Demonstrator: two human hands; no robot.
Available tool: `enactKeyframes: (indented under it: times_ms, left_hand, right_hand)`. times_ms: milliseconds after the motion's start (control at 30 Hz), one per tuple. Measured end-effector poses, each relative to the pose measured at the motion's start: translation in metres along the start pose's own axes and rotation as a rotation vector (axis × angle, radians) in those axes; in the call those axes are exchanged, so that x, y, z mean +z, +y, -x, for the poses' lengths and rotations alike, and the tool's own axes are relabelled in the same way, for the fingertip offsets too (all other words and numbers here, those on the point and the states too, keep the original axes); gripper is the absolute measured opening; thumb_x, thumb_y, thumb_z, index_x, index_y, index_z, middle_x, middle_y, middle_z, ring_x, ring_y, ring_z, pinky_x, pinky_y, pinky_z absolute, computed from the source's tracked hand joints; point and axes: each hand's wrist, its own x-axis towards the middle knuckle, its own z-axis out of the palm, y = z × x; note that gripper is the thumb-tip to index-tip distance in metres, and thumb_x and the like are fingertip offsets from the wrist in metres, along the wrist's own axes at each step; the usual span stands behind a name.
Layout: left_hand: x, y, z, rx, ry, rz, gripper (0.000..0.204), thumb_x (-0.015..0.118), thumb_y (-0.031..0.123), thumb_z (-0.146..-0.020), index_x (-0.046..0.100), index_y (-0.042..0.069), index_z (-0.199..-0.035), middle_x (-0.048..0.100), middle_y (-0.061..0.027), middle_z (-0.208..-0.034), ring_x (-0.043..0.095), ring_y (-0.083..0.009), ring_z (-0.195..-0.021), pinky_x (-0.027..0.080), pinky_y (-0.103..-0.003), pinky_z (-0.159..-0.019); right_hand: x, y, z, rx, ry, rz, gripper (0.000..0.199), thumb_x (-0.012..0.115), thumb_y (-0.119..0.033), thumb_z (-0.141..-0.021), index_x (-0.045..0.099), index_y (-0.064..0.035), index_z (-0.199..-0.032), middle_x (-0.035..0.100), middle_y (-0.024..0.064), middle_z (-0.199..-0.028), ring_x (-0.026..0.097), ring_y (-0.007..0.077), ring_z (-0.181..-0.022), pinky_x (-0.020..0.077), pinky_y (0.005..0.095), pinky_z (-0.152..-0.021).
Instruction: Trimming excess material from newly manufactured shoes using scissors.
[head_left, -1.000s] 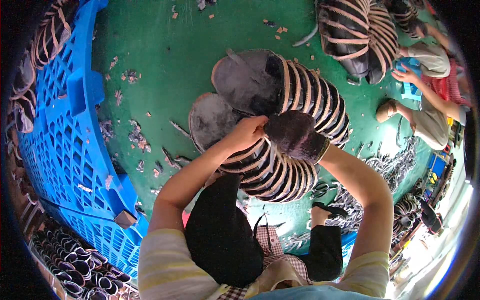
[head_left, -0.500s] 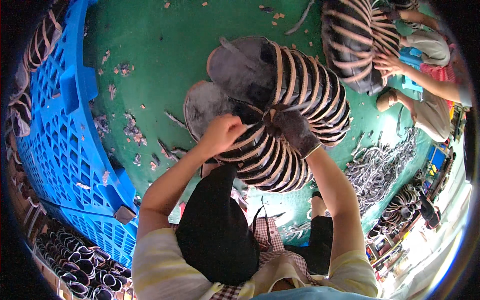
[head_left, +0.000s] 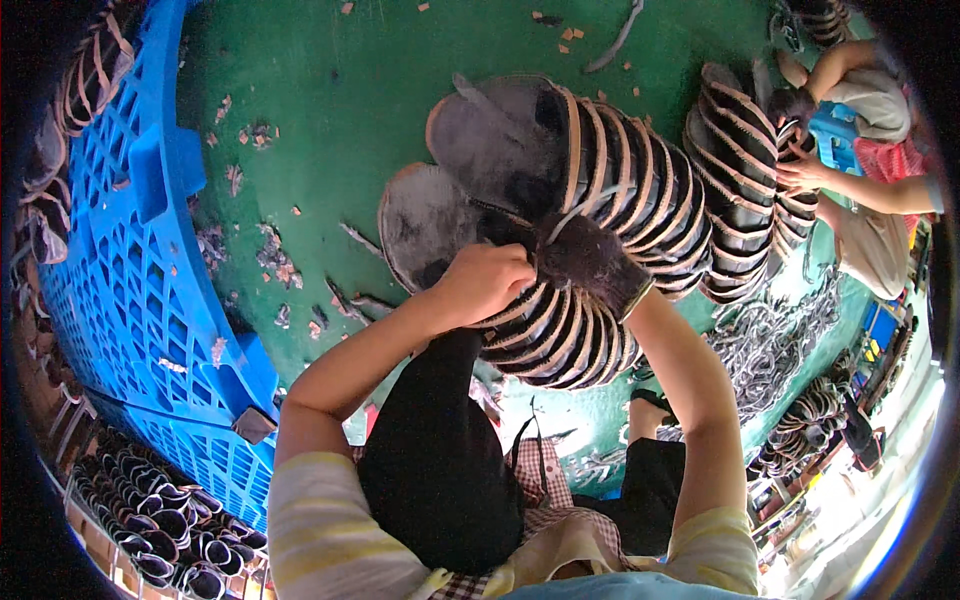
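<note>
Two nested stacks of dark shoe pieces with tan edges, the rear stack and the near stack, lie side by side on the floor in front of me. Grey fuzzy soles show at their left ends. Bare and closed, my left hand pinches at the gap between the stacks; what its fingers hold is hidden. My right hand, in a dark worn glove, is closed right beside it. A thin pale grey strip sticks up out of the glove toward the rear stack.
A blue plastic pallet stands at the left. At the right, a co-worker's hand rests on another bundle of shoe pieces touching mine. A heap of grey strips lies nearer. Scraps litter the green floor.
My left hand has moved right and closer to the gloved hand. The pale strip now stands up higher from the glove. The co-worker's bundle has come down toward mine.
</note>
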Motion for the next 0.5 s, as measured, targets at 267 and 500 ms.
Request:
enactKeyframes:
  times_ms: [267,500]
  left_hand:
    - [0.038,-0.062,-0.02,-0.393,0.173,0.732,0.011,0.058,0.002,-0.078,0.056,0.0,-0.089,0.06,-0.0045,-0.078,0.056,-0.0123,-0.072,0.046,-0.027,-0.067]
    - [0.032,-0.062,-0.029,-0.4,0.108,0.728,0.005,0.057,0.005,-0.081,0.054,0.0,-0.081,0.057,-0.0021,-0.072,0.054,-0.0098,-0.07,0.045,-0.026,-0.065]
  right_hand:
    - [0.01,-0.005,-0.006,-0.225,0.475,-0.007,0.034,0.055,-0.016,-0.072,0.053,-0.0038,-0.104,0.057,0.0181,-0.095,0.055,0.036,-0.085,0.0461,0.0427,-0.071]
    - [0.029,0.003,-0.004,-0.157,0.601,0.161,0.018,0.055,-0.008,-0.073,0.057,-0.0052,-0.09,0.056,0.0148,-0.087,0.055,0.0342,-0.079,0.0463,0.041,-0.067]
